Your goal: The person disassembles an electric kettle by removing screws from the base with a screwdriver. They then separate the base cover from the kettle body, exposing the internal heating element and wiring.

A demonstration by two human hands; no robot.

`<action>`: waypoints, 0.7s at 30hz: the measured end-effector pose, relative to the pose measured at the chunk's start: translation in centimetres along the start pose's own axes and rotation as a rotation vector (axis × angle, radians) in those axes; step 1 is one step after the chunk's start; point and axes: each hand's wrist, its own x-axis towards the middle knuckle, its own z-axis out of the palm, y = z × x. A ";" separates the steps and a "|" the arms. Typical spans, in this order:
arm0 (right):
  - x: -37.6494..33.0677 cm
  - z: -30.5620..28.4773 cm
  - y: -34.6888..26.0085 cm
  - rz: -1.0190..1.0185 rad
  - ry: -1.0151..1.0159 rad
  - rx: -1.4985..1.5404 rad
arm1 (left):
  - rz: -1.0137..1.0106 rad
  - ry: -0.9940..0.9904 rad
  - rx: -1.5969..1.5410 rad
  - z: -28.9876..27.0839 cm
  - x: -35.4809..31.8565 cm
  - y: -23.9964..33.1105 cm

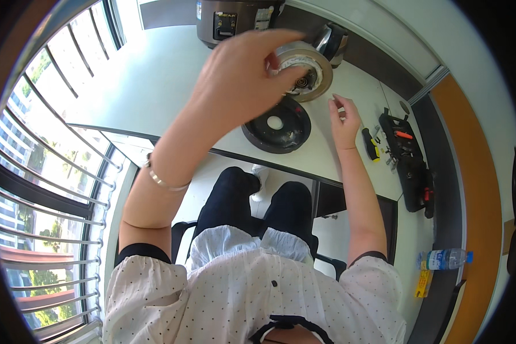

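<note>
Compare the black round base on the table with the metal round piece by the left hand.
The black base is mostly dark; the metal piece has a tan-grey rim and whitish ring. The black base shows a pale circle at its centre; the metal piece, dark fittings. Both are round.

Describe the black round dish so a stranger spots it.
On the white table, look between the forearms. Near its front edge lies the black round dish. Unlike the round metal part behind, it is black around a pale centre.
</note>
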 end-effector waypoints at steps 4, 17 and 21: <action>1.3 1.8 0.2 0.049 0.086 -0.113 | -0.175 -0.062 0.186 5.3 0.1 -8.6; 4.3 3.6 2.0 0.655 -0.084 0.393 | -0.273 -0.222 0.070 13.1 3.0 -16.6; 3.5 3.4 1.9 0.634 -0.112 0.403 | -0.249 -0.129 0.053 13.8 3.7 -16.9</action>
